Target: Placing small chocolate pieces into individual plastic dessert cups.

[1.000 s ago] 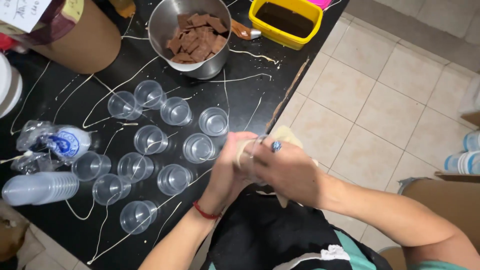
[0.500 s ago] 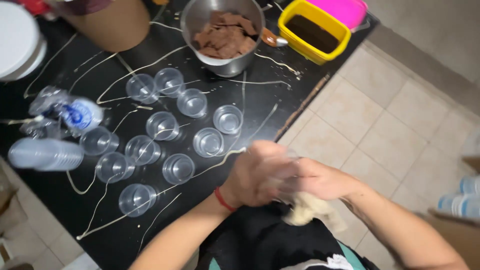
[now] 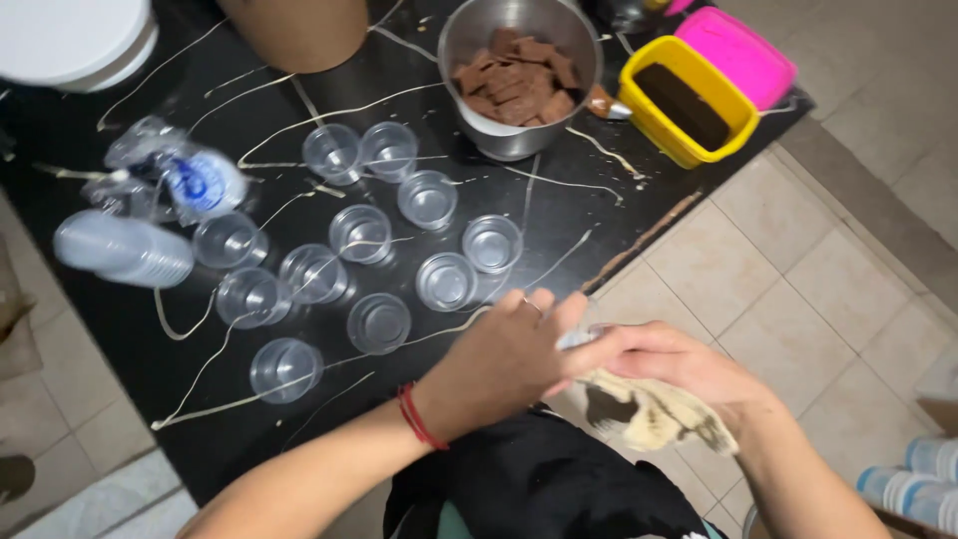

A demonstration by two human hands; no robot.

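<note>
At far left on the black surface (image 3: 120,329), a sideways stack of clear plastic cups (image 3: 125,250) beside a crumpled clear wrapper (image 3: 175,175). Further right, a cluster of empty clear cups (image 3: 359,235), upright, among pale drizzle lines. Behind them, a steel pot of brown chocolate pieces (image 3: 519,75), then a yellow tub of dark sauce (image 3: 684,100) and a pink lid (image 3: 733,55). Near the surface's front edge, left hand (image 3: 499,364), red cord at the wrist, grip closed over one clear cup (image 3: 579,337), mostly hidden. Touching it, right hand (image 3: 679,364), fingers curled around the same cup; soiled cream cloth (image 3: 649,414) just beneath, whether clasped or merely draped cannot tell.
</note>
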